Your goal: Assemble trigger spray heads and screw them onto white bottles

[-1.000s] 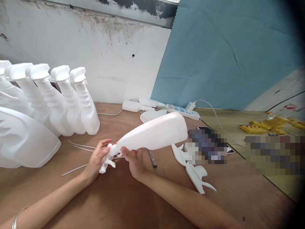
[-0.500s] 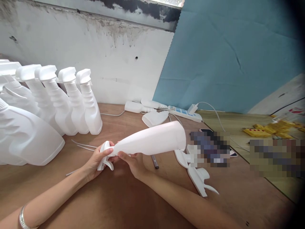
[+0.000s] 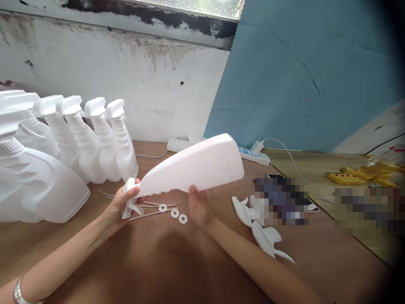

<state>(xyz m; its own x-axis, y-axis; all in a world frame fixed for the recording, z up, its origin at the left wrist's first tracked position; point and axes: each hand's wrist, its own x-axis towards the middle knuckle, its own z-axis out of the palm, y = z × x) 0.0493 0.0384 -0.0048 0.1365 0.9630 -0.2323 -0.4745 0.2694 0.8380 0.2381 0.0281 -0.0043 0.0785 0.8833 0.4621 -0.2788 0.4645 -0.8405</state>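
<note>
A white spray bottle (image 3: 193,166) lies nearly sideways in the air, its base up to the right. My left hand (image 3: 115,209) is closed around the trigger sprayer (image 3: 129,198) at the bottle's neck. Against the lower side of the bottle's body, my right hand (image 3: 200,207) grips with the thumb in front; its other fingers are mostly hidden behind. On the table below lie several thin white tubes (image 3: 150,216) and white ring washers (image 3: 174,213).
Assembled white spray bottles (image 3: 125,156) stand in a row on the left. Loose trigger sprayers (image 3: 265,237) lie to the right, near a phone (image 3: 311,207). A power strip (image 3: 257,157) with a plugged-in charger sits by the wall. Yellow pieces (image 3: 346,177) lie at the far right.
My right hand has slid from near the neck to the bottle's body. The bottle has risen and its base has tipped higher, uncovering the washers on the table.
</note>
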